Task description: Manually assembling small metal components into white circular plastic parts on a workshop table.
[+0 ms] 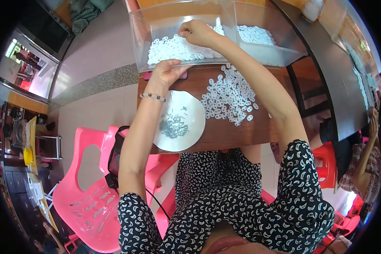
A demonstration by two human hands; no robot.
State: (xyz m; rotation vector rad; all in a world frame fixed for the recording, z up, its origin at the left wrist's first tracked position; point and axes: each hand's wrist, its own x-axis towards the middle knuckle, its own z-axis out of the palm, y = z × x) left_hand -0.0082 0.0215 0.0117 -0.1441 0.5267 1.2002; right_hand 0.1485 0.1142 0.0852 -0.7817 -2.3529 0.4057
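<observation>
A clear plastic bin [142, 42] at the table's far edge holds a heap of small white oval two-hole plastic pieces [173, 50]. My right hand [199, 34] reaches over that heap, its fingers bent together in a pinch; anything between them is too small to name. Against the bin's near wall, my left hand [170, 73] lies palm up with thumb and fingers apart. Below the left wrist, a white plate [190, 131] carries many small grey metal pins [173, 126]. More white two-hole pieces [230, 95] are spread loose on the brown table [224, 137], under my right forearm.
The bin's right compartment [256, 36] holds more white pieces. A pink plastic chair [89, 207] with a dark bag [115, 154] stands at the left. To the right are a dark table [347, 93] and another person's arm [366, 148].
</observation>
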